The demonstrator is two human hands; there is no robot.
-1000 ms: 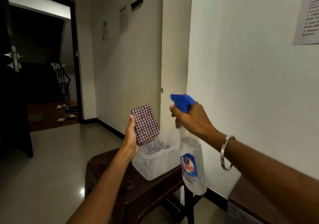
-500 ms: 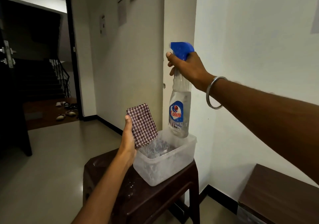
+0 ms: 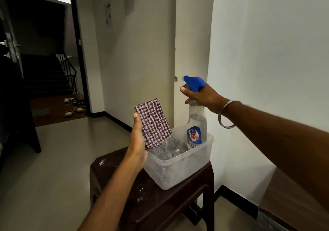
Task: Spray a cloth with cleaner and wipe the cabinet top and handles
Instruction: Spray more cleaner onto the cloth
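At frame centre the left hand [image 3: 138, 141] grips the folded cloth [image 3: 153, 123] upright, the right hand [image 3: 203, 96] grips the spray bottle [image 3: 195, 124] over the tub's [image 3: 178, 168] far rim.

On the stool [image 3: 160, 200]: tub [image 3: 179, 166], toward the wall side. Above the tub's left rim: cloth [image 3: 153, 124], upright in the left hand [image 3: 138, 147]. To the right: spray bottle [image 3: 196, 124], base inside the tub, neck in the right hand [image 3: 203, 96]. Far right, below: cabinet [image 3: 292, 195].

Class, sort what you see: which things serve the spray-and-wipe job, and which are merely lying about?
Job: spray bottle in the right hand; checked cloth in the left hand; cabinet top.
Lying about: plastic tub; dark stool; sandals.
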